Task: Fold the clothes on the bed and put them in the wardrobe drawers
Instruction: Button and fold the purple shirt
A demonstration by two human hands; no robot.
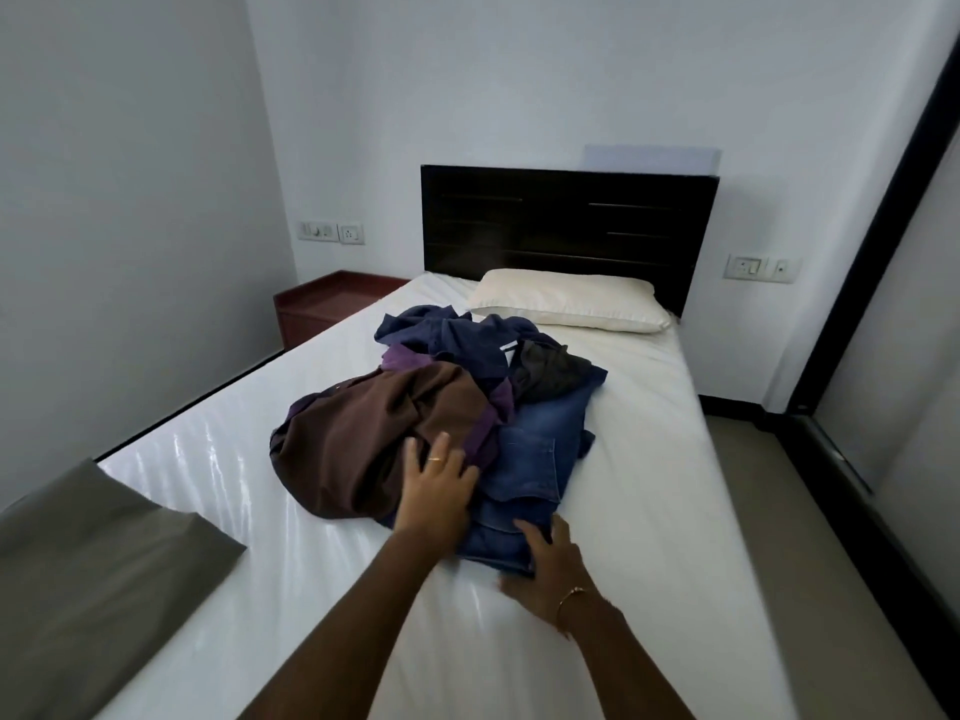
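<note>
A heap of clothes lies in the middle of the white bed (649, 459): a brown garment (363, 439) in front, a purple one (410, 361) under it, a navy one (457, 335) behind, a dark grey piece (550, 374) and blue jeans (540, 459) on the right. My left hand (436, 491) rests with straight fingers on the brown garment where it meets the jeans. At the near end of the jeans my right hand (545, 569) touches the denim, its thumb on top; the fingers are partly hidden, so whether it grips the denim is unclear.
A cream pillow (571, 301) lies against the dark headboard (566, 220). A red-brown bedside table (322, 304) stands left of the bed. Grey fabric (98, 579) covers the near left corner. A dark-framed wardrobe door (883, 324) runs along the right, with tiled floor between.
</note>
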